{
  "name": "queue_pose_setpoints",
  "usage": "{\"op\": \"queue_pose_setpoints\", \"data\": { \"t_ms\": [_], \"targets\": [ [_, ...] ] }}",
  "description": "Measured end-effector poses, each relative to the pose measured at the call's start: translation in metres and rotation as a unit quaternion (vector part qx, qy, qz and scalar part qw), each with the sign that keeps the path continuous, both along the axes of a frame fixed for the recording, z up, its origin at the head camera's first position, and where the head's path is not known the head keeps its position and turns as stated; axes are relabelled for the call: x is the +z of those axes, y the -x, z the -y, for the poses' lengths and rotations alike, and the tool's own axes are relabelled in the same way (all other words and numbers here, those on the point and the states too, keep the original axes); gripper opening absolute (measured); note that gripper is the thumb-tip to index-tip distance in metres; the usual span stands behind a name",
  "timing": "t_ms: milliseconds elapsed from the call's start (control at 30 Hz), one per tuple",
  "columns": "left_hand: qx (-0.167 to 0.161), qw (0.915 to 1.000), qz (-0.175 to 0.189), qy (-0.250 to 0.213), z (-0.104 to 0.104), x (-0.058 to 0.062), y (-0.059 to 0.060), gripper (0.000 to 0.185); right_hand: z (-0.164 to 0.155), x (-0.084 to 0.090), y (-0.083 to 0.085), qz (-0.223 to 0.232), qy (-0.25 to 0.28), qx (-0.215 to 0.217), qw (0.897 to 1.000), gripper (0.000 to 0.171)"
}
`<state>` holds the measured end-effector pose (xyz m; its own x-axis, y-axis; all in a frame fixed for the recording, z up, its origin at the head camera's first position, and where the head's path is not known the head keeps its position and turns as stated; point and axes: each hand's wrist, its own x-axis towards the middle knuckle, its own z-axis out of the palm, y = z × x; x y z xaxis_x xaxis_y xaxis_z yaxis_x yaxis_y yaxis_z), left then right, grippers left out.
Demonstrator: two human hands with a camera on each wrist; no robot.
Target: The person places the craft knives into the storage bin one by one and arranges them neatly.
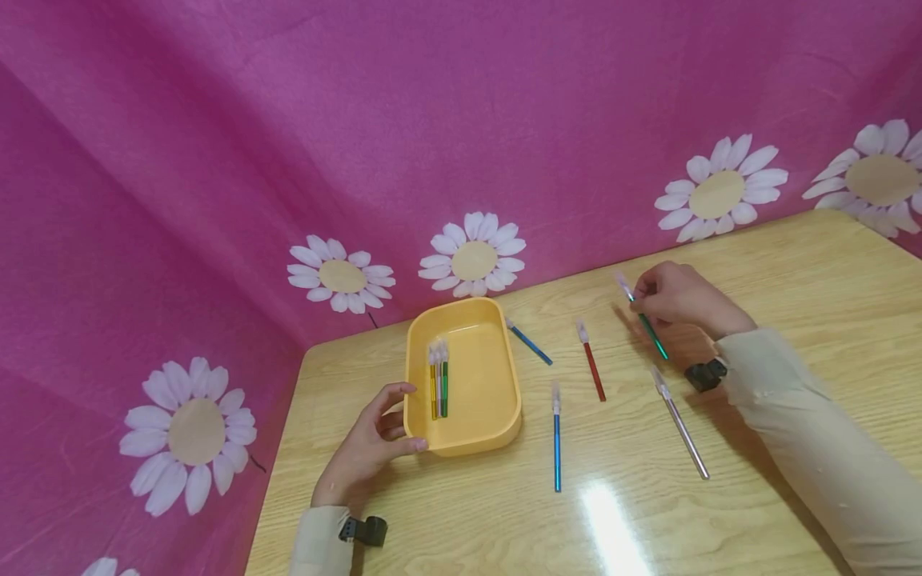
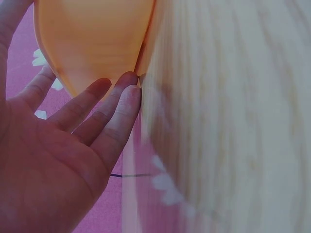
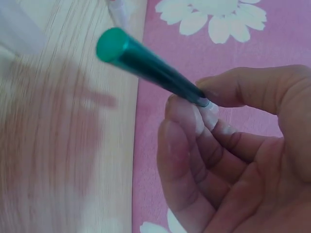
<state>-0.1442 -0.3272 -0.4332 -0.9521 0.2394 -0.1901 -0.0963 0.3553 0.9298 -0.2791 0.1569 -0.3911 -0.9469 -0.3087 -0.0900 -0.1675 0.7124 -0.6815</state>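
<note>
My right hand [image 1: 673, 296] pinches a green craft knife [image 1: 654, 336] with a clear cap, between thumb and fingertips above the table. In the right wrist view the green handle end points toward the camera. My left hand [image 1: 374, 436] touches the near left corner of a yellow tray [image 1: 479, 444]. Its fingers [image 2: 116, 116] lie fairly straight against the tray's outer wall in the left wrist view. Inside the tray, a gold knife [image 1: 434, 392], a pink knife [image 1: 439, 388] and another green knife [image 1: 445, 388] lie side by side.
Right of the tray lie a blue knife [image 1: 531, 344], a red knife [image 1: 594, 372], a second blue knife [image 1: 557, 448] and a silvery pink knife [image 1: 684, 432], all capped. A pink flowered cloth [image 1: 576, 160] hangs behind the wooden table [image 1: 504, 512].
</note>
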Motion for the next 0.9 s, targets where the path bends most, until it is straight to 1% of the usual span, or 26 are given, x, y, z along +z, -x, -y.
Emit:
{"op": "queue_pose_setpoints", "data": {
  "t_ms": [167,333,567,667,900],
  "targets": [
    [-0.006,1.0000,-0.004,-0.003,0.001,-0.001,0.000,0.076,0.007,0.003,-0.002,0.002,0.009,0.002,1.000,0.018],
    [-0.007,1.0000,-0.006,-0.001,0.001,-0.002,0.000,0.076,0.012,0.008,-0.004,-0.006,0.011,0.000,1.000,0.017],
    [0.014,0.9999,0.006,-0.008,0.000,0.000,-0.002,0.077,0.020,0.014,-0.007,0.002,0.021,-0.013,1.000,0.018],
    [0.018,0.9998,0.007,-0.011,-0.001,0.000,-0.002,0.078,0.023,0.017,-0.008,0.006,0.030,-0.015,0.999,0.018],
    [-0.001,1.0000,-0.002,-0.002,0.001,0.000,0.000,0.076,0.029,0.022,-0.012,-0.004,0.036,-0.020,0.999,0.018]
  ]
}}
